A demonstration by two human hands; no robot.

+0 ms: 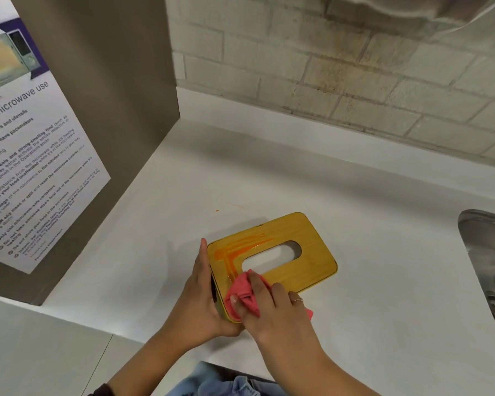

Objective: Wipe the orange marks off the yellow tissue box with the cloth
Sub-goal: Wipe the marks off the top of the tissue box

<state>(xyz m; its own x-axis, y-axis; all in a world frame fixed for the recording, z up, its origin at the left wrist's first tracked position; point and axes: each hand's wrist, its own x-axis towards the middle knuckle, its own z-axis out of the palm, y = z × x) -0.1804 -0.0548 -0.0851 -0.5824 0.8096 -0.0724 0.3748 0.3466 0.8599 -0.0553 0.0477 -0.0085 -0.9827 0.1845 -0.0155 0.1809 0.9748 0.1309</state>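
Note:
The yellow tissue box (306, 247) lies flat on the white counter, with an oval slot in its top. Orange marks (235, 248) streak across its left part, one band along the far edge and one running toward me. My left hand (197, 292) grips the box's near left end, thumb up along the left edge. My right hand (272, 307) presses a crumpled pink cloth (245, 290) onto the near left corner of the top, at the lower end of the orange streak.
A brown cabinet side with a microwave-use poster (26, 155) stands to the left. A steel sink (489, 267) sits at the right edge. Small orange specks (217, 210) lie on the white counter (369, 224) behind the box. A tiled wall runs along the back.

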